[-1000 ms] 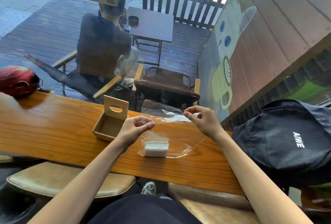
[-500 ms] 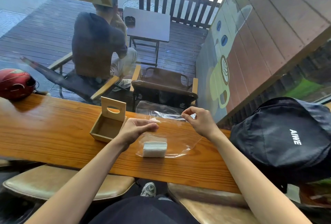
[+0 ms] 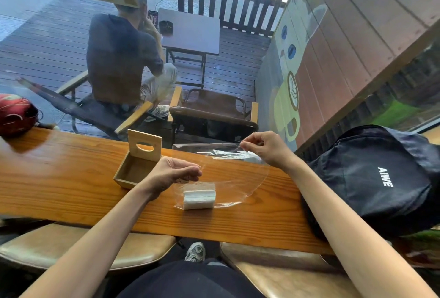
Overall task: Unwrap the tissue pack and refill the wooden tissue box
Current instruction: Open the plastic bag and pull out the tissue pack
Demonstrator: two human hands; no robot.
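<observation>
A red helmet sits at the counter's far left end; a black backpack lies over its right end. Beyond the glass, a person sits, perhaps holding a phone.

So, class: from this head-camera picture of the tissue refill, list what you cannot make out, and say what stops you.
- Whether the clear wrapper is fully torn open: it is see-through and glare hides its edges.
- How the left hand grips the film: its curled fingers cover the contact.
- The near inside wall of the wooden tissue box: its own rim hides it.
- The number of tissues in the tissue stack: too small.
- The red helmet: cut off by the left edge.
</observation>
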